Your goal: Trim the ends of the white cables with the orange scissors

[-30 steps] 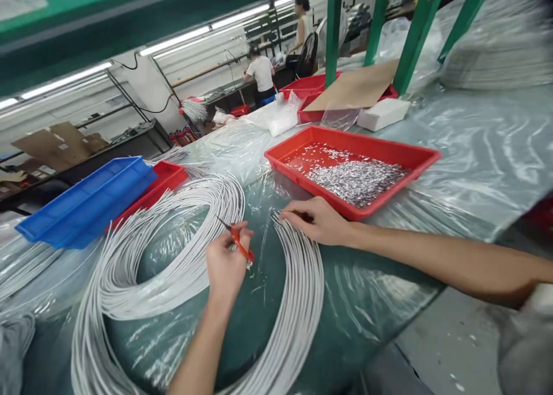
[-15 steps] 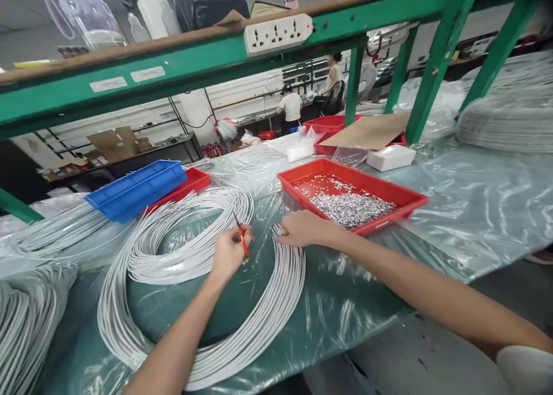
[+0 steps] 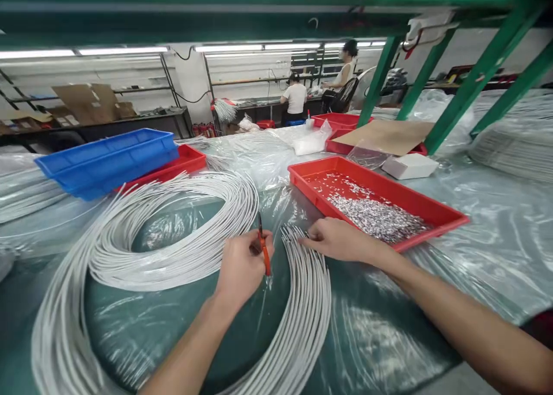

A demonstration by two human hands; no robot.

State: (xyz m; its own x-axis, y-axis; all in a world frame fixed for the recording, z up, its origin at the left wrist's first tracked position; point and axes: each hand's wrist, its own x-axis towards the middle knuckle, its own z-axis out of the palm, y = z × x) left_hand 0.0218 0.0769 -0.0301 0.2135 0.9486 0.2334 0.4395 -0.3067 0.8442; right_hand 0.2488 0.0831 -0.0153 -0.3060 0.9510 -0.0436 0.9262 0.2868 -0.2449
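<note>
A big loop of white wires lies on the plastic-covered table. My left hand is closed around a small orange-handled tool, its tip pointing up between the two wire ends. My right hand rests on the cut ends of the wire bundle, fingers pressed together on the wires. Just behind my right hand stands a red tray holding a heap of small silver metal pieces.
A blue tray sits on another red tray at the back left. A white box, cardboard and more red trays lie behind. Green frame posts rise at right. Wire stacks lie far right. Two people work far back.
The view has tilted down and shifted. My hands keep their places at the wire ends; the orange tool now points more upright.
</note>
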